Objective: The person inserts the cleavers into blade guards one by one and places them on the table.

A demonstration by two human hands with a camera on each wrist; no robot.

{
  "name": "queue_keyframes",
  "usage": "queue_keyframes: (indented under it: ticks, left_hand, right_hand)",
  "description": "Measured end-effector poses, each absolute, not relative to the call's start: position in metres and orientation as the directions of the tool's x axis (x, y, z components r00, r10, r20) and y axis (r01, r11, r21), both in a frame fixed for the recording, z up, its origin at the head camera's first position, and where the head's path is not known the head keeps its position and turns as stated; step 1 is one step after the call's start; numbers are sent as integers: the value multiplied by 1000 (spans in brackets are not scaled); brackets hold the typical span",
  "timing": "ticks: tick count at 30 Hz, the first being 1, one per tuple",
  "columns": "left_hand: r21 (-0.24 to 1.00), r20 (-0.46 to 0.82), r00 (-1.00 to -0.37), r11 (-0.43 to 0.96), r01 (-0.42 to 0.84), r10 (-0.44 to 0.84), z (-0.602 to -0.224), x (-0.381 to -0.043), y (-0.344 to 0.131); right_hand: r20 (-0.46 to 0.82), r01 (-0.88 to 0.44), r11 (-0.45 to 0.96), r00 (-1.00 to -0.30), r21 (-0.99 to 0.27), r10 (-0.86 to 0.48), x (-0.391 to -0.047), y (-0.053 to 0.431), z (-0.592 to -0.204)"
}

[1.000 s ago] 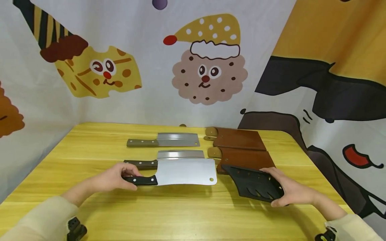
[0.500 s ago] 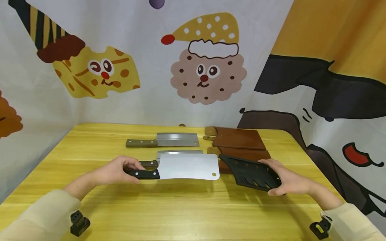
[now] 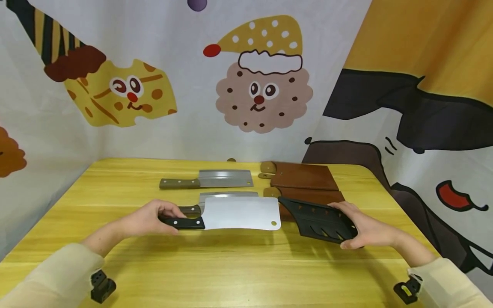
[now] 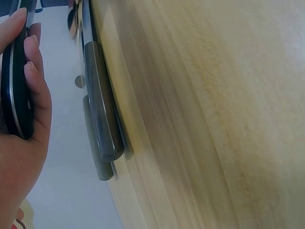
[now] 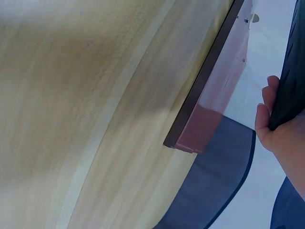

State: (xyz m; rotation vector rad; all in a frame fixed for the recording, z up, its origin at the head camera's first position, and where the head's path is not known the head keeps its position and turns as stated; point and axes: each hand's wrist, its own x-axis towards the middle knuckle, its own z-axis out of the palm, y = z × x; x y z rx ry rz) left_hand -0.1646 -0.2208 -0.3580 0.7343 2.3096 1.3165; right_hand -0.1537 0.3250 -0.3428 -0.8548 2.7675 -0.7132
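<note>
My left hand (image 3: 150,219) grips the black riveted handle of a broad cleaver (image 3: 242,213), held above the table with its blade pointing right. In the left wrist view the fingers curl round that black handle (image 4: 18,90). My right hand (image 3: 371,229) holds a black slotted blade sheath (image 3: 325,220) by its far end, thumb below and fingers on top. The sheath's narrow tip lies right at the cleaver's front edge in the head view. Behind the held cleaver lies a second cleaver (image 3: 229,194), partly hidden by it.
Further back lies a third cleaver (image 3: 225,178) with a brown-green handle. Two brown leather sheaths (image 3: 304,176) lie side by side at the back right, the nearer one partly covered by the black sheath. A printed cloth (image 3: 192,137) hangs behind the yellow wooden table (image 3: 231,269).
Both hands have risen with the cleaver and the black sheath, and the gap between the two has narrowed to almost nothing. Over the last half second they have barely moved.
</note>
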Motion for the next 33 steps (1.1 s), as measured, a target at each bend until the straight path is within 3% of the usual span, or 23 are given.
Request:
queue_keyframes:
  ticks: [33]
  left_hand:
    - [908, -88, -763, 367, 203, 640, -355, -167, -197]
  right_hand:
    - [19, -528, 736, -817, -424, -576, -156, 312, -351]
